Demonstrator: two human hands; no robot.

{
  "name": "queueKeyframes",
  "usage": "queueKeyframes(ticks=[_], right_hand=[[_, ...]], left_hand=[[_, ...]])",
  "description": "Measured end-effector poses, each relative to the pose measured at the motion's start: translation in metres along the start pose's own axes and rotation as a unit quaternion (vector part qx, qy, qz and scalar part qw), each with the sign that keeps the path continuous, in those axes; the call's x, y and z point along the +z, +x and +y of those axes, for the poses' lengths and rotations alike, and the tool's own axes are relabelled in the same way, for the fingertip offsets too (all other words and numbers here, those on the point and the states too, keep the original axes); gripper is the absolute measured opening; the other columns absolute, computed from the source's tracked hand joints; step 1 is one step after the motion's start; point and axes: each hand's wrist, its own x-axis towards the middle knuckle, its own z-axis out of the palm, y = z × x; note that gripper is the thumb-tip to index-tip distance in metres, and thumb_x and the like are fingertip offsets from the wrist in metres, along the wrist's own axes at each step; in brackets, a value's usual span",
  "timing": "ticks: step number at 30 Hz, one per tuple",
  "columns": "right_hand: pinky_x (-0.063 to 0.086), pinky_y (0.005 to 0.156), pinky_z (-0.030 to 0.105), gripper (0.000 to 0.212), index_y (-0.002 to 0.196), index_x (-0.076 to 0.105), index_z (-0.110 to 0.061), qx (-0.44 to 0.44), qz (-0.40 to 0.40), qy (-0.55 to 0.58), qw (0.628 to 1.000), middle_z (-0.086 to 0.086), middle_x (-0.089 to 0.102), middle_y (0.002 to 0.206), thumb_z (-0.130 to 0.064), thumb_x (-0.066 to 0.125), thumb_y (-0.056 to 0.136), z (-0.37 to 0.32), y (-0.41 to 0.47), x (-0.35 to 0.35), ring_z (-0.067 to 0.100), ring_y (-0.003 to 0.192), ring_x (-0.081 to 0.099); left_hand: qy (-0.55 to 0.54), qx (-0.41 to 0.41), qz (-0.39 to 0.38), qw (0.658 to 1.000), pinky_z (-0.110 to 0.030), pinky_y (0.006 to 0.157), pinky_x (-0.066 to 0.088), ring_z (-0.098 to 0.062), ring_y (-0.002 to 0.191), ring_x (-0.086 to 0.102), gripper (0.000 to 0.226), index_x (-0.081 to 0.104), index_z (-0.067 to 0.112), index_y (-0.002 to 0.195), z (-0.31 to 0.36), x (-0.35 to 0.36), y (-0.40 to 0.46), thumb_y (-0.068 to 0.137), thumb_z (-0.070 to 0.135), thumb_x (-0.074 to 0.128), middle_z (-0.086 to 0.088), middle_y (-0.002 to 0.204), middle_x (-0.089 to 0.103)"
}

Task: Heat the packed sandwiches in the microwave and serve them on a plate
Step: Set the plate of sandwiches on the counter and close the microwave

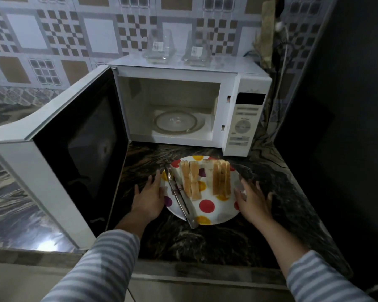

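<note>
At nine o'clock the microwave door (59, 162) stands swung wide, its dark window facing the counter (205, 247). Just right of it the left hand (150, 196) lies at the nine o'clock edge of the spotted plate (207, 209), fingers (155, 178) spread and loose, touching or nearly touching the rim but not yet closed on it. The plate sits on the counter directly in front of the open microwave (238, 83), whose cavity holds only the bare glass turntable (176, 123).

On the plate, metal tongs (181, 199) lie from about eleven to six o'clock, the handle end overhanging the rim. Beside them stand two sandwiches: the left sandwich (191, 179) and, toward one o'clock, the right sandwich (222, 178), both on their cut edges. The bread looks soft and light, likely to topple or slide if the plate tilts; the loose tongs would probably slip too.

At three o'clock the right hand (252, 200) mirrors the left, fingers open against the rim; whether they hold anything small I cannot tell. The plate appears stiff, glazed, breakable and smooth, so a level two-sided hold under opposite rims seems the safest grip.
</note>
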Motion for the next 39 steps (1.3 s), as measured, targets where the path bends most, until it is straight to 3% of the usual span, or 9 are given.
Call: queueKeyframes(ticks=[7,11,14,18,21,25,30,35,39], right_hand=[[-0.007,0.115,0.048,0.058,0.147,0.004,-0.046,0.004,-0.016,-0.052,0.999,-0.016,0.010,0.158,-0.062,0.013,0.093,0.003,0.002,0.006,0.011,0.146,-0.001],[-0.010,0.114,0.051,0.052,0.147,0.012,-0.047,0.001,-0.022,-0.068,0.997,-0.017,0.010,0.158,-0.057,0.018,0.096,0.001,0.001,0.003,0.012,0.146,-0.004],[-0.008,0.115,0.048,0.052,0.146,0.024,-0.045,0.034,-0.017,-0.030,0.999,-0.012,0.017,0.157,-0.057,0.031,0.095,-0.002,-0.003,0.001,0.015,0.147,-0.002],[0.020,0.117,0.045,0.057,0.142,0.038,-0.038,0.101,0.005,0.142,0.985,-0.003,0.028,0.155,-0.051,0.055,0.090,-0.011,-0.016,-0.005,0.030,0.144,0.017],[0.049,0.091,0.032,0.056,0.140,0.046,-0.025,0.077,0.030,0.352,0.932,0.003,0.052,0.139,-0.028,0.067,0.087,-0.011,-0.031,-0.013,0.020,0.119,0.052],[0.050,0.076,0.025,0.060,0.137,0.049,-0.025,0.082,0.007,0.460,0.884,0.002,0.060,0.127,-0.014,0.071,0.083,0.001,-0.059,-0.026,0.014,0.106,0.057],[0.058,0.070,0.035,0.062,0.130,0.053,-0.035,0.098,-0.081,0.566,0.815,-0.005,0.066,0.110,-0.005,0.071,0.080,0.016,-0.110,-0.045,0.020,0.099,0.064],[0.059,0.065,0.038,0.059,0.120,0.057,-0.046,0.072,-0.156,0.535,0.827,-0.016,0.061,0.106,-0.010,0.076,0.076,0.037,-0.179,-0.054,0.018,0.097,0.063],[0.058,0.058,0.034,0.057,0.114,0.061,-0.047,0.081,-0.208,0.544,0.809,-0.015,0.059,0.104,-0.010,0.076,0.075,0.044,-0.231,-0.053,0.021,0.095,0.063]], left_hand=[[0.046,0.035,0.028,0.998,-0.045,0.117,-0.008,-0.009,0.147,-0.005,0.066,-0.001,0.030,0.152,-0.004,0.015,-0.010,0.093,0.058,0.005,0.004,0.161,0.002],[0.044,0.023,0.017,0.999,-0.046,0.113,-0.017,-0.010,0.146,-0.011,0.087,0.001,0.032,0.152,0.003,0.018,-0.014,0.078,0.076,-0.003,0.005,0.161,-0.004],[0.037,0.018,0.014,0.999,-0.047,0.114,-0.017,-0.012,0.147,-0.011,0.073,0.006,0.034,0.152,0.004,0.017,-0.012,0.089,0.070,0.012,0.005,0.161,-0.001],[-0.081,0.018,0.020,0.996,-0.042,0.115,-0.014,-0.014,0.148,0.001,0.063,0.021,0.035,0.150,0.003,0.011,-0.015,0.093,0.063,0.025,0.005,0.160,0.015],[-0.233,0.035,0.037,0.971,-0.044,0.120,0.004,-0.016,0.140,0.031,0.056,0.040,0.033,0.143,0.004,0.008,-0.031,0.093,0.058,0.038,0.003,0.150,0.040],[-0.421,0.064,0.052,0.903,-0.044,0.104,0.042,-0.016,0.121,0.052,0.035,0.057,0.027,0.131,0.011,0.005,-0.071,0.096,0.031,0.053,0.002,0.132,0.054],[-0.465,0.043,0.079,0.881,-0.027,0.098,0.043,-0.008,0.120,0.049,0.027,0.056,0.044,0.117,0.017,0.007,-0.139,0.097,0.026,0.052,0.012,0.133,0.047],[-0.498,-0.015,0.087,0.863,-0.019,0.080,0.049,0.007,0.093,0.060,0.026,0.055,0.049,0.112,0.015,0.017,-0.229,0.096,0.029,0.053,0.023,0.113,0.055],[-0.501,-0.034,0.101,0.859,-0.028,0.092,0.049,-0.007,0.111,0.059,0.034,0.053,0.041,0.128,0.001,0.029,-0.291,0.097,0.026,0.052,0.012,0.134,0.052]])
